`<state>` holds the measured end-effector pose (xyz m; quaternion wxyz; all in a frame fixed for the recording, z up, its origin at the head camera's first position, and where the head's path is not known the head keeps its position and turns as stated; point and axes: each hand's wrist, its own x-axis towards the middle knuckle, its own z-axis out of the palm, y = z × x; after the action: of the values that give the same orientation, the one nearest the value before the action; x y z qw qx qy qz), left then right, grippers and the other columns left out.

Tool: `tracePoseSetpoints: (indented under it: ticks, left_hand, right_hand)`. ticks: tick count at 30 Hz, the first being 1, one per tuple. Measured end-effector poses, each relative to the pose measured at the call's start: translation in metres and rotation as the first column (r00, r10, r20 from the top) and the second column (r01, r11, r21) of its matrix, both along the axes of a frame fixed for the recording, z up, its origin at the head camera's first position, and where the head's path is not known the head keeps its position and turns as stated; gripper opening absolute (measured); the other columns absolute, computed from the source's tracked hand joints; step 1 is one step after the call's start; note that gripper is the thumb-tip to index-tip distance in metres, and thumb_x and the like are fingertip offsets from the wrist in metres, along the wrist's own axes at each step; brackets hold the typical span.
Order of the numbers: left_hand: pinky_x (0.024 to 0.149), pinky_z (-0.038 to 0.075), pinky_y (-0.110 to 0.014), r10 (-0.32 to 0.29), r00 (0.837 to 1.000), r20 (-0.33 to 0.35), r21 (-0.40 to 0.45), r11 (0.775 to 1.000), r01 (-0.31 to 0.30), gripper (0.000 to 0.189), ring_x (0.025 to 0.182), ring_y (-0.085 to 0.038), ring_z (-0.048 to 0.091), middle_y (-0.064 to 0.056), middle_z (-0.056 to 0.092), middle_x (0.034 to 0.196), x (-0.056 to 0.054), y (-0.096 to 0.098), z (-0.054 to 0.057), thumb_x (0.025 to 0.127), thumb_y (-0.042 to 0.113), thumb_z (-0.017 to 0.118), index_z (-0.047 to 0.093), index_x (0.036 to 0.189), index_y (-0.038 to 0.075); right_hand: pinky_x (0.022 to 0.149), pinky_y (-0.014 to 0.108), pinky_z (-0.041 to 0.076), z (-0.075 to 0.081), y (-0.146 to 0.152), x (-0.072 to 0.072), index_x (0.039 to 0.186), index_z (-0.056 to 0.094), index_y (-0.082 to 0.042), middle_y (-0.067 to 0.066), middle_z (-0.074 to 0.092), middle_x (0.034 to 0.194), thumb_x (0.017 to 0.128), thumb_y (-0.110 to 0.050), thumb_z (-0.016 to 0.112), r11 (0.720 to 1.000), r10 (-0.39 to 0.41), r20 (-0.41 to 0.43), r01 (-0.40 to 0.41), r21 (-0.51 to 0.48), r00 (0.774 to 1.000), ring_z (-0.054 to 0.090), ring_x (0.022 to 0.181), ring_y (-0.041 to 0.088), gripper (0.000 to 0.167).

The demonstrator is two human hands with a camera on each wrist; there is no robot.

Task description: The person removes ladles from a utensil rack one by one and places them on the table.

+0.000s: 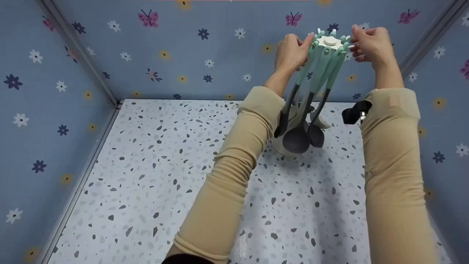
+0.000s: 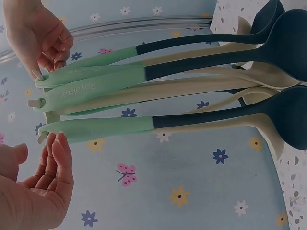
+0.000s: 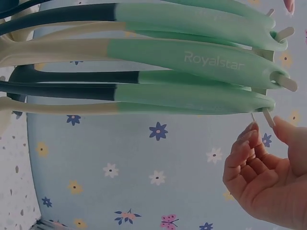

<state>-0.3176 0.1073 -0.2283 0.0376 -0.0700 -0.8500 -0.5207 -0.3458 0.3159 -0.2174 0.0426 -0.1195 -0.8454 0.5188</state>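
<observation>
A utensil stand with a white hooked top (image 1: 330, 41) carries several hanging kitchen utensils, with mint-green handles (image 2: 96, 90) and dark or beige heads. A dark ladle (image 1: 296, 140) hangs at the front. My left hand (image 1: 292, 53) is at the left of the stand's top. In the left wrist view its fingertips are at the end of one green handle, thumb apart. At the right side, my right hand (image 1: 375, 46) has its thumb by a hook (image 3: 269, 118), fingers loosely bent below the handle ends. Neither hand encloses a utensil.
The stand's pale round base (image 1: 281, 149) rests on the speckled white table (image 1: 154, 176), near its back edge. Blue floral panels (image 1: 220, 47) rise behind and at both sides, with metal strips (image 1: 78, 51) at the corners. A black device (image 1: 356, 112) is strapped at the right wrist.
</observation>
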Motion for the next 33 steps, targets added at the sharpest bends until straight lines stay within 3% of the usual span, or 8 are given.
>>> tracePoseSetpoints:
  ticks: [2, 9, 15, 22, 26, 33]
  left_hand:
    - [0.043, 0.037, -0.016, -0.004, 1.000, 0.009, -0.015, 1.000, 0.005, 0.037, 0.047, -0.006, 0.045, 0.002, 0.050, 0.059, -0.002, 0.001, 0.001, 0.092, 0.041, 0.041, 0.056, 0.075, 0.011]
    - [0.045, 0.038, -0.018, -0.011, 1.000, 0.012, -0.072, 0.997, 0.012, 0.038, 0.045, -0.006, 0.045, 0.003, 0.049, 0.055, -0.004, 0.005, 0.004, 0.092, 0.041, 0.040, 0.050, 0.067, 0.014]
    - [0.043, 0.036, -0.018, -0.027, 1.000, 0.008, -0.089, 0.996, 0.028, 0.041, 0.044, -0.005, 0.044, 0.004, 0.047, 0.051, -0.004, 0.009, 0.002, 0.094, 0.038, 0.039, 0.048, 0.062, 0.014]
    - [0.042, 0.035, -0.018, -0.037, 0.996, 0.079, -0.093, 0.995, 0.045, 0.034, 0.047, -0.006, 0.047, 0.003, 0.050, 0.057, -0.008, 0.013, 0.004, 0.095, 0.037, 0.037, 0.050, 0.072, 0.014]
    - [0.043, 0.038, -0.018, -0.043, 0.991, 0.124, -0.082, 0.995, 0.054, 0.035, 0.048, -0.007, 0.049, 0.002, 0.050, 0.057, -0.011, 0.015, 0.007, 0.095, 0.034, 0.036, 0.048, 0.070, 0.014]
    - [0.045, 0.039, -0.016, -0.060, 0.989, 0.136, -0.102, 0.992, 0.074, 0.028, 0.050, -0.005, 0.050, 0.003, 0.051, 0.066, -0.012, 0.017, 0.007, 0.097, 0.031, 0.032, 0.050, 0.081, 0.015]
  right_hand:
    - [0.059, 0.017, 0.045, -0.002, 0.003, -0.004, 0.104, 0.054, -0.014, 0.002, 0.048, 0.091, 0.078, -0.056, 0.051, 1.000, 0.009, 0.027, -0.010, 0.028, 1.000, 0.048, 0.074, 0.013, 0.051]
    - [0.054, 0.017, 0.041, 0.012, -0.020, 0.020, 0.097, 0.050, -0.015, 0.002, 0.043, 0.084, 0.085, -0.049, 0.048, 0.998, 0.016, 0.091, -0.022, 0.055, 0.996, 0.043, 0.068, 0.013, 0.036]
    - [0.054, 0.017, 0.041, 0.010, -0.022, 0.017, 0.097, 0.050, -0.014, 0.002, 0.045, 0.084, 0.088, -0.046, 0.044, 0.994, 0.046, 0.093, -0.055, 0.098, 0.995, 0.044, 0.066, 0.011, 0.033]
    - [0.049, 0.013, 0.039, 0.004, -0.020, 0.011, 0.095, 0.050, -0.014, 0.003, 0.047, 0.084, 0.091, -0.040, 0.042, 0.993, 0.069, 0.067, -0.075, 0.093, 0.995, 0.046, 0.065, 0.011, 0.028]
    - [0.049, 0.016, 0.040, 0.005, -0.024, 0.012, 0.093, 0.050, -0.014, 0.002, 0.047, 0.081, 0.093, -0.036, 0.040, 0.993, 0.069, 0.055, -0.074, 0.089, 0.996, 0.046, 0.062, 0.010, 0.024]
    - [0.050, 0.017, 0.039, 0.006, -0.029, 0.015, 0.086, 0.047, -0.014, 0.001, 0.045, 0.080, 0.094, -0.032, 0.038, 0.991, 0.055, 0.029, -0.058, 0.120, 0.998, 0.044, 0.062, 0.010, 0.022]
